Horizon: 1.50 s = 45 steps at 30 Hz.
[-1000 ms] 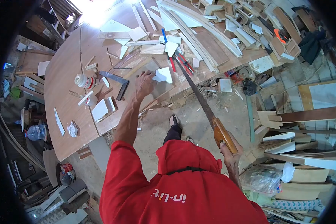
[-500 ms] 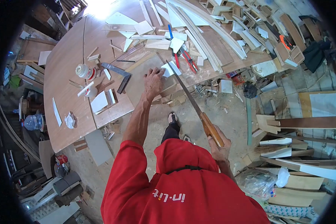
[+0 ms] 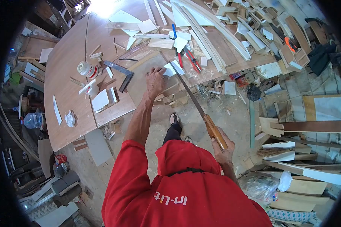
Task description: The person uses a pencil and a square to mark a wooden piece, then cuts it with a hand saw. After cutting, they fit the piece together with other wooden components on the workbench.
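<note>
My right hand [image 3: 224,145] is wrapped round the wooden handle of a handsaw [image 3: 191,95]. Its long blade slants up and left, crossing a small white board piece [image 3: 173,69] near the table's edge. At the left end of that piece, my left hand [image 3: 155,80] presses down with bent fingers, its thumb side right against the white surface. Under both lies a plain wooden board [image 3: 140,90]. A metal try square [image 3: 119,75] rests to the left of my left hand, and red-handled pliers [image 3: 192,60] lie just beyond the blade.
On the wooden table [image 3: 68,125] stand a white jar [image 3: 88,70] and a glue bottle [image 3: 91,89] among offcuts. Long pale strips [image 3: 201,41] lie at the back right. Wood scraps [image 3: 254,38] are heaped beyond, and more boards [image 3: 310,126] lean at the right.
The saw and my right hand stay nearly in place. The white piece sits at a slightly different angle under the blade. My left fingers look drawn a little closer together.
</note>
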Available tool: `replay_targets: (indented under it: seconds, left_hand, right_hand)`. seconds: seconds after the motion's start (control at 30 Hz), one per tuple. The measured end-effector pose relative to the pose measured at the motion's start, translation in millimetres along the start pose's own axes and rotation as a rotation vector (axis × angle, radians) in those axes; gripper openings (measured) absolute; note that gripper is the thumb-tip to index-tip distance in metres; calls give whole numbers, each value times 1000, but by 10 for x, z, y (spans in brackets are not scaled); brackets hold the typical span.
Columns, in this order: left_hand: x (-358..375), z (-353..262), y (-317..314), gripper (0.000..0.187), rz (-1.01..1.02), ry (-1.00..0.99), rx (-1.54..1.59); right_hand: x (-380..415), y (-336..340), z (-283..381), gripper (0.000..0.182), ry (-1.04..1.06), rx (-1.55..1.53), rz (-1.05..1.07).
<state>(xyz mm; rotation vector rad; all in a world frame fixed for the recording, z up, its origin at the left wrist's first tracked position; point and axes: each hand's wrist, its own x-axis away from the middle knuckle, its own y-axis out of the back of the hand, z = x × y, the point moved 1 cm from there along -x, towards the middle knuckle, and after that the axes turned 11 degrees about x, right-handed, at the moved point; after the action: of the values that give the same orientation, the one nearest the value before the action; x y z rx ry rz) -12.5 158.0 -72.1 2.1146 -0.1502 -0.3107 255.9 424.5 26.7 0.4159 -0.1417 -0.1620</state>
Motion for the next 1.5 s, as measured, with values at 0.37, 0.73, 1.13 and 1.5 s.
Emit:
replay_targets:
  seconds: [0.37,0.73,1.13,1.5]
  left_hand:
    - [-70,78,-141,41,43,-43,32]
    - [-63,36,-86,42,61,-164,-61]
    - [-130,31,-156,36,82,-112,-97]
    - [-168,185,-212,31,-17,-384,-36]
  right_hand:
    - [1,6,68,44,68,107,-8]
    - [19,-46,110,45,98,118,-22]
    - [52,-140,152,49,114,176,18]
    - [38,-164,351,50,-53,195,97]
